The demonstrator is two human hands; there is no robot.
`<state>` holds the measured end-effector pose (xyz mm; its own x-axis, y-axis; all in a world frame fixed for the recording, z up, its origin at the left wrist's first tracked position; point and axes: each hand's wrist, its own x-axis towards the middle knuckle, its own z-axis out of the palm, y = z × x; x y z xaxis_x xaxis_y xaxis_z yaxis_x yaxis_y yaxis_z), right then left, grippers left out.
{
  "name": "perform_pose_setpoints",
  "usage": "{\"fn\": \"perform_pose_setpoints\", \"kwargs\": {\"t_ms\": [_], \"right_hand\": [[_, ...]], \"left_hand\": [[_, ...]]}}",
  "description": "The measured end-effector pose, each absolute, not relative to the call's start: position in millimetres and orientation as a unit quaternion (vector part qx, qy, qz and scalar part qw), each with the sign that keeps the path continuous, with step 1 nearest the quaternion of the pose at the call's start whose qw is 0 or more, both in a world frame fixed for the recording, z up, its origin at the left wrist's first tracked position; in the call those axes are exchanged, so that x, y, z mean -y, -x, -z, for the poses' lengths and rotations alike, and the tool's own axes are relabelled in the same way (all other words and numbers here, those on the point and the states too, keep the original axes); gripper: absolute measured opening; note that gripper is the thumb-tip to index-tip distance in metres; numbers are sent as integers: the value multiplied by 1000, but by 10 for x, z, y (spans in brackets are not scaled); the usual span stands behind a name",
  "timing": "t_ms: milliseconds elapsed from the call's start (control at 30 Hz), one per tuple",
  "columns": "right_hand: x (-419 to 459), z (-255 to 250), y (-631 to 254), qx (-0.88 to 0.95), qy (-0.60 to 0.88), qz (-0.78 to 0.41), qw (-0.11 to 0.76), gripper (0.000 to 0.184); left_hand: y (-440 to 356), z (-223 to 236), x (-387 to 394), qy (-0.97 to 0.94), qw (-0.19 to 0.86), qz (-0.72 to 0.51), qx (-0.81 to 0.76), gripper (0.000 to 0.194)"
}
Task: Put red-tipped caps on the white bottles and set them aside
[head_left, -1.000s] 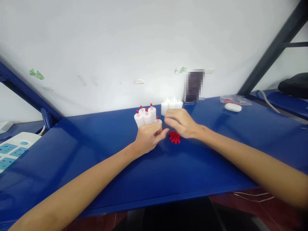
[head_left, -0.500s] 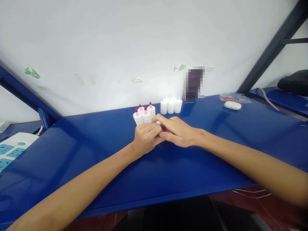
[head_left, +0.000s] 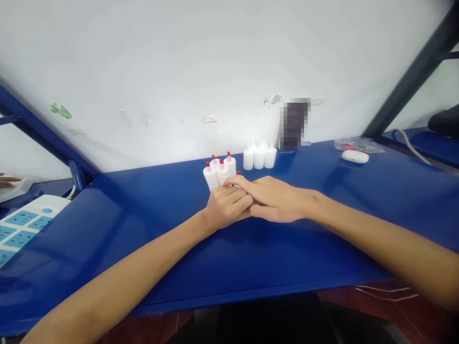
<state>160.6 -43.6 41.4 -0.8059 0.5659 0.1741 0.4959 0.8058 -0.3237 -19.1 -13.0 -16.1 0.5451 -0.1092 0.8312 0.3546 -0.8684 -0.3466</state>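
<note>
My left hand (head_left: 228,205) is closed, fingers curled, low over the blue table. My right hand (head_left: 278,198) lies against it, its bent fingers reaching over the left knuckles and its thumb meeting the left fingers. Whatever the two hands hold between them, if anything, is hidden. Just behind the fingers shows the top of a white squeeze bottle with a red cap (head_left: 239,173); its lower part is covered, and I cannot tell whether a hand touches it. Behind my left hand stand several white red-capped squeeze bottles (head_left: 222,174), upright and close together.
More white bottles (head_left: 259,157), without red caps, stand by the wall. At right lie a white oval case (head_left: 355,156) and a clear bag with red pieces (head_left: 358,145). A power strip (head_left: 39,224) is at left. Another person's hand (head_left: 9,180) shows at the far left edge.
The view has shifted slightly left. My right fingers have slid a little lower, uncovering the red cap behind them. Another person's hand has come into view at the left.
</note>
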Motion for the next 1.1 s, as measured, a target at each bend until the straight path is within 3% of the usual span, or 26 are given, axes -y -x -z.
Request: {"fn": "perform_pose_setpoints", "kwargs": {"t_ms": [267,600,867,1100], "right_hand": [[410,-312,-1584,930,313,-93,172,50],[88,-214,-1876,848,392,-65,351,17],[-40,-151,-1872,810,499,-64,303,28],[-60,-111,-1874,807,485,-116,315,43]], "left_hand": [[180,219,79,849,188,483,101,40],[165,261,56,880,-81,418,211,46],[149,227,68,869,-68,456,180,29],[145,203,78,876,-44,456,150,12]]}}
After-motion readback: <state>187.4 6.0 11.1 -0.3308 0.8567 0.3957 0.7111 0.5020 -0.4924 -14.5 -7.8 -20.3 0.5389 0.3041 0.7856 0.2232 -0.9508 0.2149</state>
